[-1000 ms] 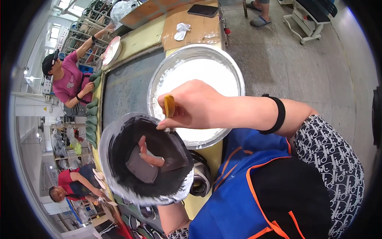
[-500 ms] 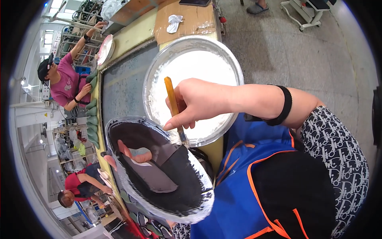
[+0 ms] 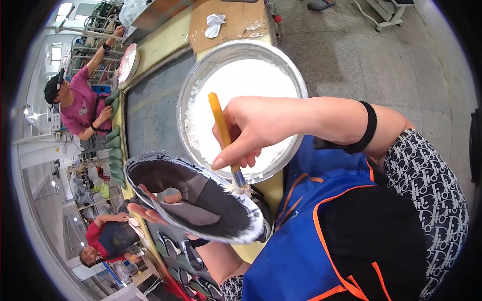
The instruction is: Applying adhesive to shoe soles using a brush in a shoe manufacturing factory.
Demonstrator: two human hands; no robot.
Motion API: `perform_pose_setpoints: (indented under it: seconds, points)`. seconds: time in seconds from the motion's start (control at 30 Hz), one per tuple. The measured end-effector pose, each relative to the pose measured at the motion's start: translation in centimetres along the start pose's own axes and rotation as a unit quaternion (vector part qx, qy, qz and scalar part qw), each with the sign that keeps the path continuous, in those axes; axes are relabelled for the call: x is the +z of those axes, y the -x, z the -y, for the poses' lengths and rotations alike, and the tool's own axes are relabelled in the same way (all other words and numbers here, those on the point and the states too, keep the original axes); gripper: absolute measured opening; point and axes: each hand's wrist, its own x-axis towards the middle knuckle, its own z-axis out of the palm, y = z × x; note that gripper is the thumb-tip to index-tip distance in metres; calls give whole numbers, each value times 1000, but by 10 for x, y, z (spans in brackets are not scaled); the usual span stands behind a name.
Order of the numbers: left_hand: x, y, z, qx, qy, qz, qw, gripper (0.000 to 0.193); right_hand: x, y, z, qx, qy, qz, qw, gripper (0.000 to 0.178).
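My right hand (image 3: 251,128) is closed on a brush (image 3: 218,113) with a yellow wooden handle, held bristles down. The bristles touch the near right rim of a dark shoe upper (image 3: 231,228), which is smeared white along its edge. My left hand (image 3: 150,214) grips the upper at its left side, with fingers outside and a fingertip showing in its opening; the palm is partly hidden. The upper lies tilted, its open underside toward me. Behind the brush, under my right hand, stands a large metal basin (image 3: 187,83) of thick white paste (image 3: 256,80).
A grey conveyor belt (image 3: 155,100) runs beyond the basin, lined by green shoe-shaped pieces (image 3: 115,153). Cardboard (image 3: 241,20) with crumpled white tissue (image 3: 215,25) lies at the back. Shoe uppers (image 3: 191,256) lie at lower left. Two people (image 3: 83,108) work across the belt.
The shoe upper has tilted, its lower end rising, and more of my left forearm shows. The brush has shifted slightly right and down along the whitened rim.
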Motion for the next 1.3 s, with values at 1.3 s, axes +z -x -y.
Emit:
perform_pose_setpoints:
  seconds: [1.3]
  points:
    - [-111, 68, -38, -711, 242, -152, 643, 42, -42, 22, -29, -76, -183, -377, 905, 28]
